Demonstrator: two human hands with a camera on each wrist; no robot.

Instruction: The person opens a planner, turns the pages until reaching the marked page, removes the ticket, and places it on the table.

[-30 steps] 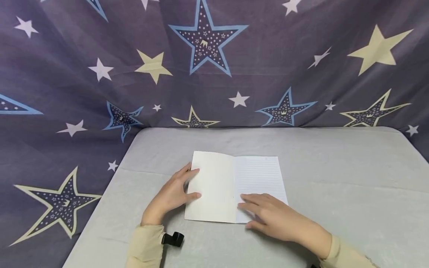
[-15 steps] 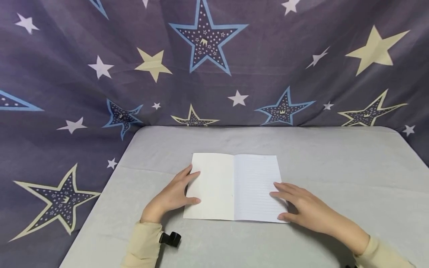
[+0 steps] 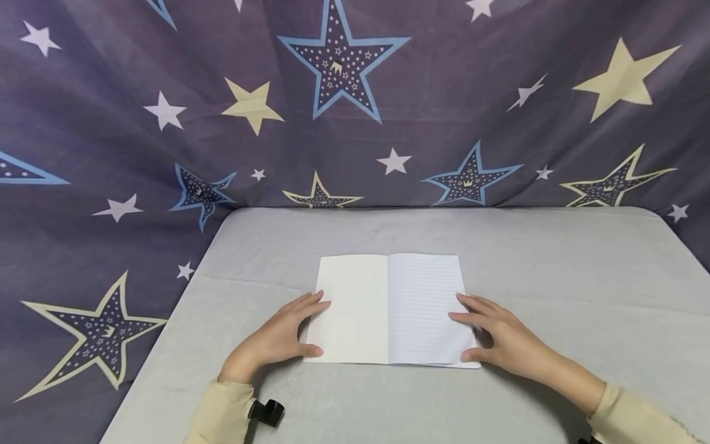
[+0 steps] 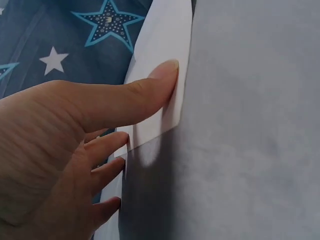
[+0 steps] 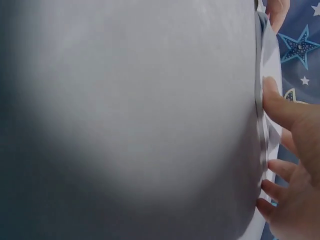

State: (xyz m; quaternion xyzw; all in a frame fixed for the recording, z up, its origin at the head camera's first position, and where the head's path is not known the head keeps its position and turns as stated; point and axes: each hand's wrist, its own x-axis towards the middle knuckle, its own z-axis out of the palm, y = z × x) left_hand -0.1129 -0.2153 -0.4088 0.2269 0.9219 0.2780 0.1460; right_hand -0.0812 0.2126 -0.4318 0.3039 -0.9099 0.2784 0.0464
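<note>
A notebook (image 3: pixel 355 327) lies open on the table, with a blank cream left side and a lined right page (image 3: pixel 424 302). My left hand (image 3: pixel 283 333) rests at its left edge, the thumb over the lower left corner and the fingertips along the side. In the left wrist view, the thumb lies on the white sheet (image 4: pixel 155 45). At the right edge is my right hand (image 3: pixel 507 336), index fingertip and thumb on the lined page, which buckles slightly between them near the lower right corner. Both hands' fingers look relaxed and spread.
A grey cloth covers the table (image 3: pixel 582 265). Behind and to the left hangs a dark curtain (image 3: pixel 421 80) printed with stars. A black wrist device (image 3: pixel 268 412) sits on the left sleeve.
My right hand has slid from the middle of the lined page to its right edge. My left hand has moved slightly down along the left edge. The notebook now lies flatter.
</note>
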